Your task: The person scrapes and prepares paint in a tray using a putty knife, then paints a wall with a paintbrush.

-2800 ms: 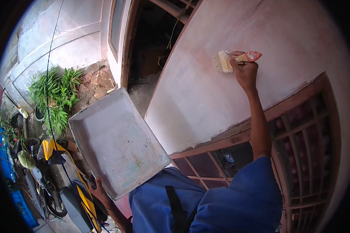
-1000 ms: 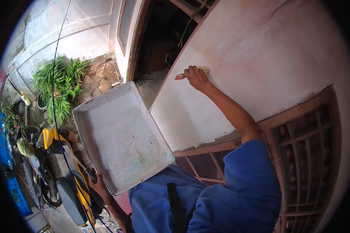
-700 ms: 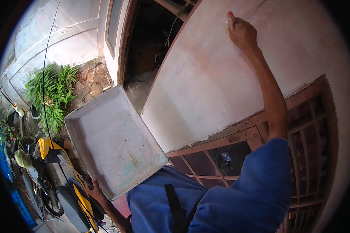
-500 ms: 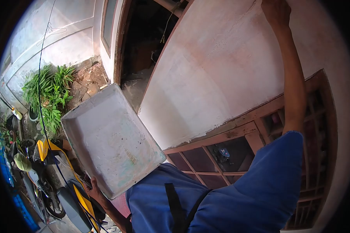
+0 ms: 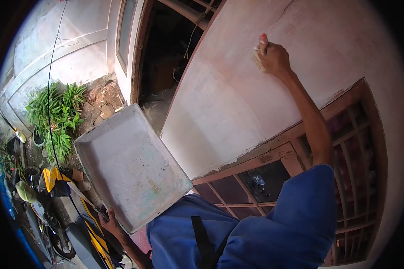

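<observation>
A large, shallow, paint-stained tray (image 5: 130, 161) rests tilted against the front of my blue clothing. My left hand (image 5: 113, 224) is closed on its lower-left edge; some fingers are hidden beneath it. Up on the pinkish-white wall (image 5: 229, 98), my right hand (image 5: 276, 58) is wrapped round a brush (image 5: 263, 40) with a red-tipped handle. Its pale bristles show at the left of the fist, against or very close to the wall. Fine cracks and patchy pink areas mark the wall around the hand.
Below the wall is a brown wooden window frame (image 5: 274, 154) with dark panes. A dark doorway (image 5: 161, 58) opens left of the wall. Green plants (image 5: 58, 116) and a yellow-and-black motorbike (image 5: 54, 181) stand at left. A dark cord (image 5: 49, 103) hangs in front of them.
My right hand has come down and left along the wall from the top edge, bringing the brush into view. The tray and left hand have shifted only slightly in view.
</observation>
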### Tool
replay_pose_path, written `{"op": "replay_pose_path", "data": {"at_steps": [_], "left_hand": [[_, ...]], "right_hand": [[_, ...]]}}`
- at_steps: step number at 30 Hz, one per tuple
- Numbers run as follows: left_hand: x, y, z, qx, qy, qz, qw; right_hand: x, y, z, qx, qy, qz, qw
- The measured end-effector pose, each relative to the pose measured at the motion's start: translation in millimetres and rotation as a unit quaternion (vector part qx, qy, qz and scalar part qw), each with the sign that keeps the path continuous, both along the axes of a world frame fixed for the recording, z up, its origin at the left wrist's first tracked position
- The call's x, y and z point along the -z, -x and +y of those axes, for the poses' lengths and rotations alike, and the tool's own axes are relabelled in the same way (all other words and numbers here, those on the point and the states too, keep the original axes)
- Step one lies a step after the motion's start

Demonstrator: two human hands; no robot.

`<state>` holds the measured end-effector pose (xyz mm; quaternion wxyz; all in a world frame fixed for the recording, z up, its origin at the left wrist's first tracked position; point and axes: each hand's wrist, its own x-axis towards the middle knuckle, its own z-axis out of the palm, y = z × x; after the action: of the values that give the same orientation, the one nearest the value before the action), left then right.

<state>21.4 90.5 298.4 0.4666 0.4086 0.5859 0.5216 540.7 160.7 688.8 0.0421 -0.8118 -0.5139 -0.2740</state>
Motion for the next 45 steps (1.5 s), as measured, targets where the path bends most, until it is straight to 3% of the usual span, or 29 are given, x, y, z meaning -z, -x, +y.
{"op": "replay_pose_path", "data": {"at_steps": [3, 5, 8, 10, 12, 15, 16, 18, 20, 22, 24, 26, 29, 31, 36, 45], "left_hand": [[5.7, 1.4, -0.5, -0.004, 0.006, -0.014, 1.0], [2.3, 0.0, -0.6, -0.008, 0.01, -0.005, 1.0], [2.0, 0.3, 0.2, -0.015, 0.005, 0.003, 1.0], [10.9, 1.6, -0.1, -0.021, -0.001, -0.011, 1.0], [24.9, 6.3, 2.0, -0.021, -0.007, -0.034, 0.999], [10.1, 1.8, 1.3, -0.025, 0.008, -0.038, 0.999], [11.4, 1.3, 2.1, -0.026, 0.002, -0.042, 0.999], [9.4, 0.0, 2.9, -0.031, -0.009, -0.043, 0.999], [-1.5, -2.5, 2.0, -0.027, -0.003, -0.042, 0.999], [6.2, -3.3, 4.2, -0.036, -0.018, -0.065, 0.997], [4.2, -1.9, 2.7, -0.042, -0.006, -0.054, 0.998], [2.5, -2.7, 1.7, -0.06, 0.001, -0.051, 0.997], [4.2, -2.2, 3.1, -0.058, -0.009, -0.055, 0.997], [-0.5, -4.0, 3.1, -0.05, -0.014, -0.068, 0.996], [-2.6, -4.8, 3.2, -0.053, -0.019, -0.076, 0.996], [0.7, -5.1, 2.2, -0.058, -0.019, -0.086, 0.994]], "right_hand": [[-87.8, -9.0, -13.3, -0.033, -0.125, -0.172, 0.977], [-119.6, -11.1, -19.9, -0.081, -0.165, -0.386, 0.904], [-94.3, -9.2, -20.5, -0.07, -0.144, -0.477, 0.864], [-29.0, -12.7, -20.4, -0.066, -0.079, -0.503, 0.858], [56.9, -2.7, -21.7, -0.089, 0.01, -0.448, 0.89], [183.8, 3.2, -31.7, -0.216, 0.136, -0.232, 0.939], [206.8, 7.5, -32.5, -0.201, 0.179, -0.136, 0.953], [214.7, 20.6, -23.3, -0.147, 0.104, 0.025, 0.983], [193.3, 35.6, -17.6, -0.141, 0.016, 0.088, 0.986], [176.1, 50.6, -13.9, -0.238, -0.069, 0.129, 0.96], [160.7, 90.9, -10.3, -0.283, -0.113, 0.381, 0.873], [162.8, 131.8, -3.0, -0.338, -0.117, 0.485, 0.798], [185.0, 178.7, 15.4, -0.434, -0.023, 0.43, 0.792], [202.9, 204.2, 35.7, -0.428, 0.045, 0.418, 0.8], [245.4, 240.3, 96.8, -0.502, 0.085, 0.276, 0.815], [271.0, 261.5, 133.2, -0.47, 0.175, 0.251, 0.828]]}}
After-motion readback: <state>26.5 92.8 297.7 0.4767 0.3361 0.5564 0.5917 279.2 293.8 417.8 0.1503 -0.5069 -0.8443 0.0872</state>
